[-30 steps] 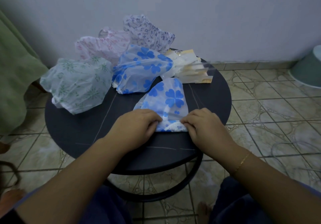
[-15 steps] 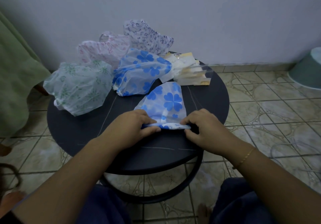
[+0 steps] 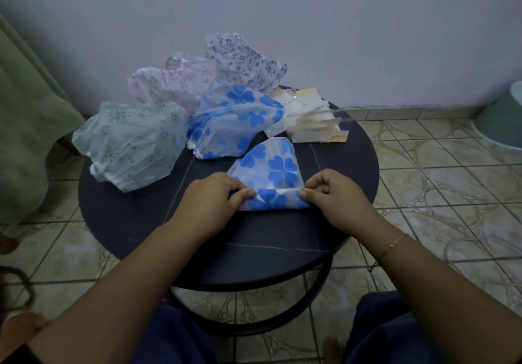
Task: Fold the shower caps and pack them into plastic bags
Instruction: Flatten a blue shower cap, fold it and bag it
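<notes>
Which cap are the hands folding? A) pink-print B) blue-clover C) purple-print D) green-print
B: both the left hand and right hand pinch the rolled near edge of the blue-clover cap at the front of the table.

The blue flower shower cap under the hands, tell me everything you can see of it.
The blue flower shower cap is thin, translucent white plastic printed with large blue four-petal flowers. It lies flattened near the front of the round dark table, tapering to a rounded end that points away from the person. Its near edge is rolled or folded over into a band. The left hand and the right hand pinch that band at either end. It touches no other cap.
</notes>
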